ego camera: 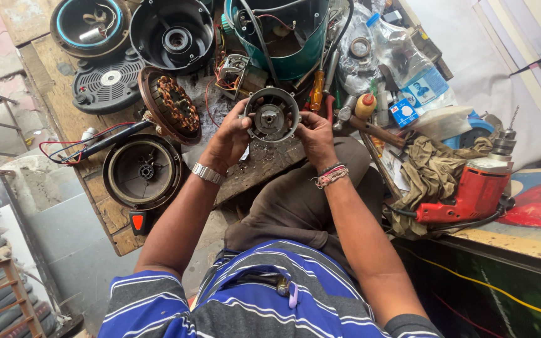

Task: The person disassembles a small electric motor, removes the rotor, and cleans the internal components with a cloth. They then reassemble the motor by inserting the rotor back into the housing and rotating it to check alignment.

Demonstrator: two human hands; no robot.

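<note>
Two hands grip a round grey metal motor housing (272,114) by its rim, left hand (230,139) and right hand (313,134) on opposite sides, face up above the wooden desk (95,206) edge for viewing.

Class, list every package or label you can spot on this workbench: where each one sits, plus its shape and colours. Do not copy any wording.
Bottle label: on clear plastic bottle lying right of the hands, rectangular, blue and white.
Small box: beside that bottle, blue and white with a red patch.
</note>
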